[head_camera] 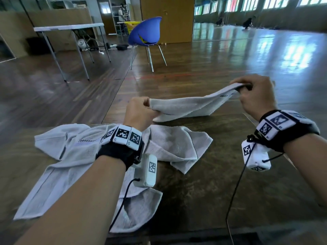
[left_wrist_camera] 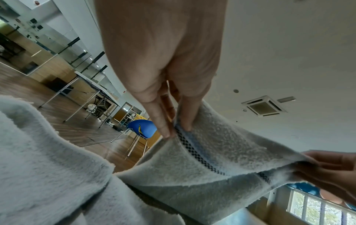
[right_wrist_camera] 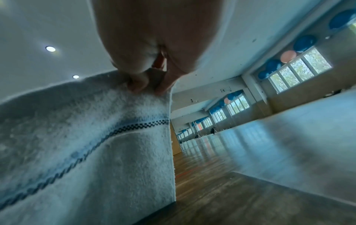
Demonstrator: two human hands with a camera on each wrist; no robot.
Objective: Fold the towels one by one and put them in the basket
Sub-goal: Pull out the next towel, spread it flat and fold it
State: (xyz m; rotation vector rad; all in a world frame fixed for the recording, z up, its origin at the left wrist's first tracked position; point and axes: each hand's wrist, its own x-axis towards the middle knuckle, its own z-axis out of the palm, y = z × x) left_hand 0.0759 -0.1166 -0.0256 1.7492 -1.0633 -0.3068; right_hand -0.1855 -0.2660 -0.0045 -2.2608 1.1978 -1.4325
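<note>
While the left hand [head_camera: 139,112] pinches one corner of the towel [head_camera: 187,106] and the right hand [head_camera: 254,94] pinches the other, it hangs stretched between both grips, its lower edge touching the bench [head_camera: 221,183]. Keep the top edge taut, corners level, then lay it flat beyond the unfolded towels [head_camera: 85,156].

Right hand [right_wrist_camera: 154,50] fingertips [right_wrist_camera: 138,86] pinch top edge of towel [right_wrist_camera: 92,144]; checkered stripe visible.

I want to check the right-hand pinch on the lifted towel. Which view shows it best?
The right wrist view: the fingertips pinch the towel corner up close. The head view shows it from behind the right hand; the left wrist view catches it at the edge.
</note>
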